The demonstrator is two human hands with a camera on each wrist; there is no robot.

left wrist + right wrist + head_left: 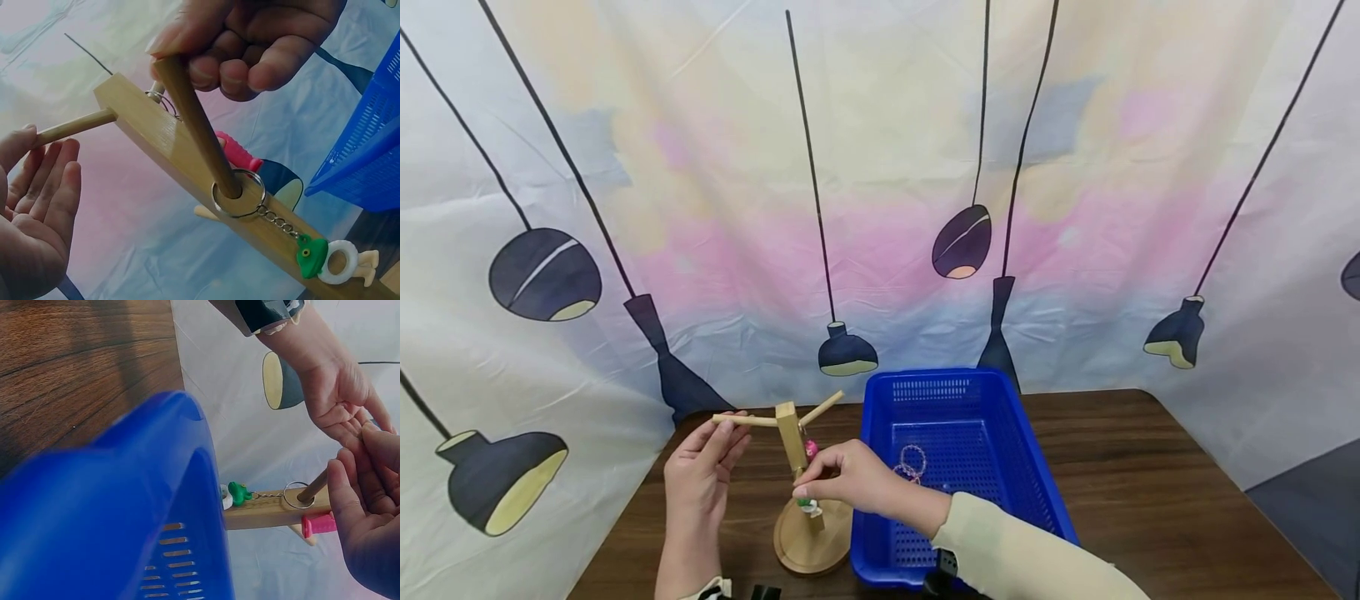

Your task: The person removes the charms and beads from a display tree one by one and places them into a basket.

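Observation:
A wooden peg stand (789, 437) with a round base (797, 557) stands upright on the table. At its upper left peg, my left hand (698, 467) pinches the peg's end between thumb and fingers. My right hand (256, 44) pinches the tip of a lower front peg (197, 125). Around the root of that peg hangs a metal key ring (265, 187); its chain carries a frog-headed keychain figure (311, 256) with a white ring and beige legs. Behind the post, a pink charm (237, 150) shows in part, and a thin ring (164, 100) hangs on a rear peg.
Close to the stand's right is a blue plastic basket (958, 375) with slotted walls. Inside it lie beaded bracelets (913, 457). The dark wood table (1120, 467) reaches back to a curtain (910, 167) printed with lamps.

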